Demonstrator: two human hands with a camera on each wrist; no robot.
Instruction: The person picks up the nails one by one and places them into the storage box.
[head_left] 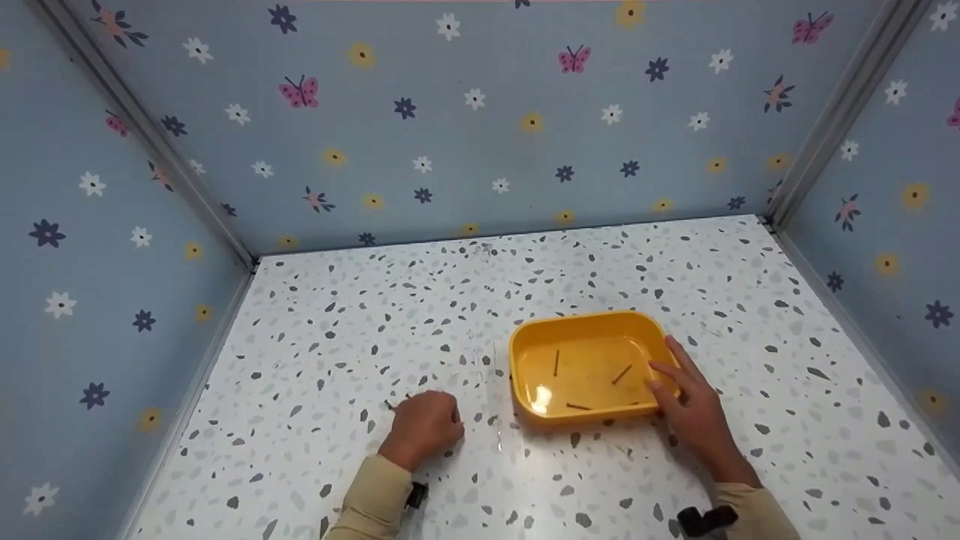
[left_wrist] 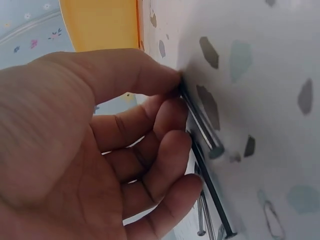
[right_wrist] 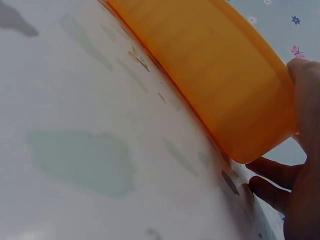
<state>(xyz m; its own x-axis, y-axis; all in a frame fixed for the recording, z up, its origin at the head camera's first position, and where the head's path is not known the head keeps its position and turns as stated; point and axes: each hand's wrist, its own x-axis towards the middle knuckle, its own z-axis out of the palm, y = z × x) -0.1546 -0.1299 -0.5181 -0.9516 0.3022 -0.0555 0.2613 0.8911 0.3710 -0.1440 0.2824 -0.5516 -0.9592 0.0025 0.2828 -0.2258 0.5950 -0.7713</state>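
My left hand (head_left: pixel 424 427) is low over the tabletop, left of a yellow tray (head_left: pixel 574 415). Thumb and forefinger pinch one end of a dark nail (left_wrist: pixel 202 122), its head pointing away from the fingers. Below it, beside the curled fingertips, lies another dark nail (left_wrist: pixel 212 190), with further nails (left_wrist: pixel 201 217) partly hidden behind the hand. My right hand (head_left: pixel 697 420) holds the tray by its right end, digits over the rim and along the outer wall. Inside the tray lie several nails, among them one upright in the view (head_left: pixel 556 363) and one slanted (head_left: pixel 622 374).
The speckled white tabletop (head_left: pixel 360 315) reaches to a flowered blue back panel (head_left: pixel 450 135). Similar panels stand at the left (head_left: pixel 97 300) and right (head_left: pixel 892 225), joined by grey metal corner posts (head_left: pixel 840 120). Dark straps sit at both wrists.
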